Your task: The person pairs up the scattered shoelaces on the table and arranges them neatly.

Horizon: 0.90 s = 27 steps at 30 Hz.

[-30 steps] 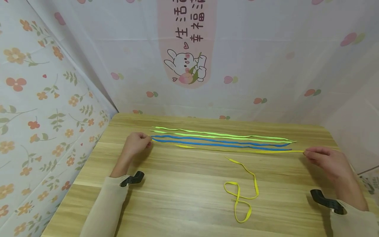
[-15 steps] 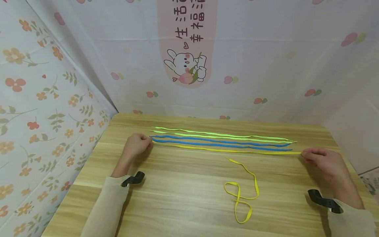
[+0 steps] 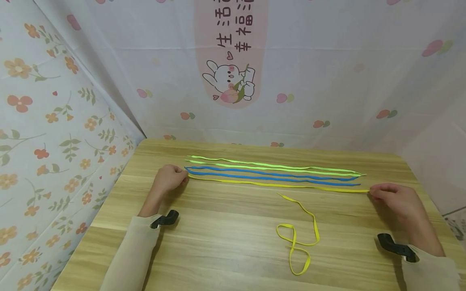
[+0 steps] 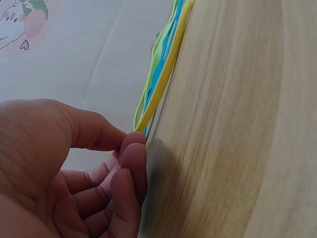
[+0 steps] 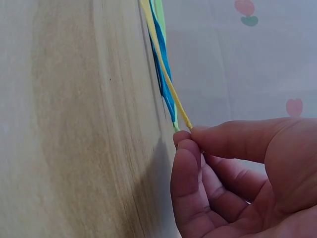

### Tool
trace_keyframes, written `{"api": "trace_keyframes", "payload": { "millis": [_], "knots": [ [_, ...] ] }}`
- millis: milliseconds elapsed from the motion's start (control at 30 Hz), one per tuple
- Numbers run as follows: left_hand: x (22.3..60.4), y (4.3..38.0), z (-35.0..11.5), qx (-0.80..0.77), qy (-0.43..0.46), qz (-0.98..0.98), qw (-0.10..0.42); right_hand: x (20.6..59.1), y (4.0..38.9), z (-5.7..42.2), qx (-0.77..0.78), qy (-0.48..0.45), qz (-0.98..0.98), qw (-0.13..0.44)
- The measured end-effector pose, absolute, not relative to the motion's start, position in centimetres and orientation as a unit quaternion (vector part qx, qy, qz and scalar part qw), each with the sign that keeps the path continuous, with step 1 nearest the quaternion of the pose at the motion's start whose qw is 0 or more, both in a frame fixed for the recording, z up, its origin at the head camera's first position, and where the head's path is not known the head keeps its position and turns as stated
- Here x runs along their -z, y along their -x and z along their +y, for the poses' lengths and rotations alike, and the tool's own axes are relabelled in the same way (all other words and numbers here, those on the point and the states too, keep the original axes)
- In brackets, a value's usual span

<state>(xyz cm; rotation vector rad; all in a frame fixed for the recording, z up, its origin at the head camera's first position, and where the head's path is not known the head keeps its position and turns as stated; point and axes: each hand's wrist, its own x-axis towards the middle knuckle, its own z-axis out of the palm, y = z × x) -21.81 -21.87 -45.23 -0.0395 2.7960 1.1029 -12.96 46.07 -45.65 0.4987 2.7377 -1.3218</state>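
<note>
A yellow shoelace [image 3: 269,185] runs nearly straight across the table between my hands. My left hand [image 3: 169,178] pinches its left end between thumb and fingertips. At the other end, my right hand [image 3: 398,202] pinches the lace tip, as the right wrist view also shows. Just behind it lie two blue shoelaces [image 3: 255,177], roughly parallel, and behind those two light green shoelaces [image 3: 269,164]. A second yellow shoelace [image 3: 316,232] lies loosely looped on the table nearer the front. The tips inside my fingers are hidden.
The wooden table [image 3: 218,242] ends at the back against a white printed curtain [image 3: 164,60]. A floral curtain [image 3: 54,141] hangs along the left side. Dark wrist mounts [image 3: 397,247] stick out from both sleeves.
The held yellow shoelace has come slightly toward the front, away from the blue ones. My right hand has shifted a little left and forward; my left hand has moved slightly toward the front.
</note>
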Motion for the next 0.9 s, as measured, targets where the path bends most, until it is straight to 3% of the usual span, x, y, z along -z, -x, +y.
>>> {"api": "trace_keyframes", "payload": {
  "millis": [333,667,900],
  "knots": [
    [45.3,22.0,-22.1,-0.367,0.017,0.926,0.085,45.9,13.1,46.0,0.438,-0.167,0.883,0.022],
    [51.1,26.0,-24.8,-0.355,0.012,0.93,0.091,46.3,13.2,45.9,0.457,-0.145,0.877,0.007],
    [47.6,23.7,-23.4,-0.357,0.014,0.93,0.089,46.3,13.2,46.0,0.455,-0.144,0.879,0.014]
  ]
}}
